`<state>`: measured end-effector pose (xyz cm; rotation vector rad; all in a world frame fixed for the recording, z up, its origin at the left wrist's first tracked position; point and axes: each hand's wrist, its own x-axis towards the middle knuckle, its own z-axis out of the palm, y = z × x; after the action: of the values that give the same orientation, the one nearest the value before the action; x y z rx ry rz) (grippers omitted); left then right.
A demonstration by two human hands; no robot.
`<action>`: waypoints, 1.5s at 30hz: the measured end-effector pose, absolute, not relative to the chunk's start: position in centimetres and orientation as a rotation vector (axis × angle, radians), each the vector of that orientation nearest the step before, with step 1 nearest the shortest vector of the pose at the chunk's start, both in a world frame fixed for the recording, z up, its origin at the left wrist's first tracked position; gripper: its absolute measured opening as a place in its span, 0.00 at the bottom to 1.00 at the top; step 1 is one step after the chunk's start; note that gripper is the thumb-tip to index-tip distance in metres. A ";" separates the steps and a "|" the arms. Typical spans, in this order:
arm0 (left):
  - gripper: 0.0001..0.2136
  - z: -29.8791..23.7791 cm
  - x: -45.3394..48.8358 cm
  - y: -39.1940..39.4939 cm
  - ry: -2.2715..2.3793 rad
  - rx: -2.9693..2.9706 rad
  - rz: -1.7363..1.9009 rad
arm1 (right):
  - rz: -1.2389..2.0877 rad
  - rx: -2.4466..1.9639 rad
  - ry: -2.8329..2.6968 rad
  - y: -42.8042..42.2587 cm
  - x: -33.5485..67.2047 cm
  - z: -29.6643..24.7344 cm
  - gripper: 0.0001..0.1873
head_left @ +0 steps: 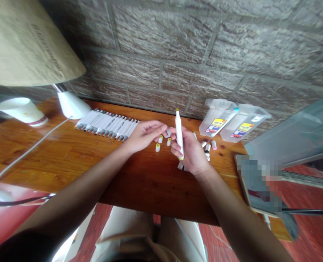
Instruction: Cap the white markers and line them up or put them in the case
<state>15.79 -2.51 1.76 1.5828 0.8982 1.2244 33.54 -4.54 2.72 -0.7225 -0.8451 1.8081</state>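
Observation:
My right hand is closed around a white marker, held nearly upright. The marker's uncapped upper end shows an olive-yellow tip. Close on its left, my left hand pinches a small grey marker cap at its fingertips, almost touching the right fingers. Below the cap, several white caps with yellow tops stand on the wooden table. A row of white markers lies side by side to the left of my left hand.
Two clear plastic cases stand at the back right, one with a blue-tipped marker. Loose caps lie beyond my right hand. A lamp and a paper cup stand left; a phone-like device lies right. A stone wall rises behind.

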 end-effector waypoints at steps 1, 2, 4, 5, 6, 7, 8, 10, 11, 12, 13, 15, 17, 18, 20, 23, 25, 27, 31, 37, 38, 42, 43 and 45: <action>0.20 1.8 15.8 -2.6 0.866 1.578 1.201 | 1.823 -0.718 -0.866 -4.6 33.4 2.6 0.11; 0.20 1.8 15.9 -2.6 0.838 1.569 1.183 | 1.832 -0.711 -0.884 -4.8 33.3 2.5 0.10; 0.20 1.8 16.0 -2.7 0.785 1.558 1.150 | 1.827 -0.696 -0.914 -5.0 33.0 2.2 0.11; 0.20 1.9 16.0 -2.8 0.765 1.555 1.133 | 1.818 -0.687 -0.931 -5.2 32.9 2.1 0.13; 0.20 1.9 16.0 -2.9 0.752 1.550 1.115 | 1.807 -0.683 -0.951 -5.2 32.8 1.9 0.15; 0.19 1.9 16.0 -2.9 0.745 1.542 1.095 | 1.795 -0.688 -0.974 -5.3 32.7 1.7 0.17; 0.19 2.0 16.0 -3.0 0.741 1.530 1.083 | 1.783 -0.702 -1.002 -5.3 32.6 1.5 0.18; 0.18 2.0 16.0 -3.0 0.741 1.491 1.098 | 1.734 -0.761 -1.087 -5.1 32.7 1.1 0.21; 0.18 2.0 16.0 -2.9 0.743 1.463 1.131 | 1.672 -0.808 -1.165 -5.1 32.8 0.9 0.21; 0.18 1.9 15.9 -2.8 0.746 1.424 1.186 | 1.564 -0.867 -1.270 -5.0 32.9 0.7 0.21; 0.17 1.9 15.8 -2.6 0.754 1.374 1.250 | 1.410 -0.931 -1.397 -5.0 33.1 0.5 0.19; 0.17 1.9 15.5 -2.1 0.777 1.256 1.370 | 1.024 -1.031 -1.665 -4.9 33.4 0.3 0.15; 0.17 1.8 15.2 -1.6 0.805 1.159 1.433 | 0.715 -1.043 -1.880 -5.0 33.6 0.0 0.10; 0.17 1.8 15.0 -1.4 0.816 1.133 1.443 | 0.630 -1.020 -1.963 -5.0 33.5 -0.1 0.09; 0.17 1.7 14.9 -1.2 0.833 1.119 1.439 | 0.544 -0.967 -2.093 -5.0 33.3 -0.5 0.12; 0.19 1.6 15.0 -1.2 0.871 1.150 1.401 | 0.507 -0.940 -2.252 -4.8 32.9 -1.2 0.15; 0.20 1.7 15.2 -1.4 0.915 1.191 1.365 | 0.536 -0.957 -2.293 -4.6 33.0 -1.4 0.13; 0.21 1.8 15.3 -1.7 0.949 1.261 1.321 | 0.595 -1.002 -2.207 -4.4 33.5 -1.1 0.12; 0.20 2.1 15.5 -2.1 0.984 1.456 1.190 | 0.885 -1.108 -1.678 -3.6 35.2 0.4 0.18; 0.18 1.8 15.6 -2.4 0.963 1.689 1.050 | 1.092 -0.981 -1.060 -2.7 36.4 2.6 0.22; 0.18 1.7 15.6 -2.4 0.956 1.703 1.043 | 1.080 -0.959 -1.024 -2.7 36.4 2.7 0.21; 0.17 1.4 15.5 -2.2 0.938 1.743 1.028 | 1.040 -0.909 -0.981 -2.7 36.3 2.7 0.20; 0.17 1.3 15.5 -2.2 0.938 1.751 1.028 | 1.042 -0.906 -0.984 -2.7 36.3 2.6 0.20; 0.17 1.3 15.5 -2.2 0.936 1.771 1.027 | 1.045 -0.905 -1.000 -2.6 36.4 2.5 0.20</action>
<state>15.54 -2.20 1.28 1.7713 0.9363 1.0272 36.36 -2.65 2.48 -0.9048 -1.0000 1.0447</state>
